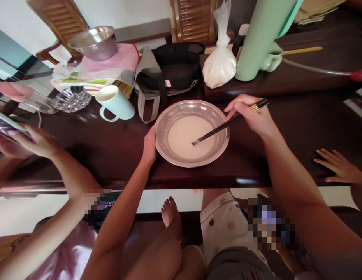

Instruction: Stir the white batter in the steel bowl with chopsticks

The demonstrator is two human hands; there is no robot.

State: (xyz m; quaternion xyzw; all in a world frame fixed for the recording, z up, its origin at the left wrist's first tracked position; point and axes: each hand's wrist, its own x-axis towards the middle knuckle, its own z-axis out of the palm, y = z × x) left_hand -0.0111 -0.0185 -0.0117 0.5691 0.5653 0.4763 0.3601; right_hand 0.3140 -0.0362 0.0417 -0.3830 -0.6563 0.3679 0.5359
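A shallow steel bowl [218, 146] of pale, milky batter sits on the dark wooden table [111, 147] in front of me. My left hand [149, 146] grips the bowl's left rim. My right hand [251, 112] is closed around a pair of black chopsticks [227, 123], whose tips dip into the batter near the bowl's middle.
Behind the bowl stand a light blue mug [116, 104], a black and grey bag [172, 70], a tied plastic bag of white powder [219, 64], a green bottle [258, 39] and green cup [271, 58]. Another person's hands rest on the table at far left [37, 142] and far right [338, 165].
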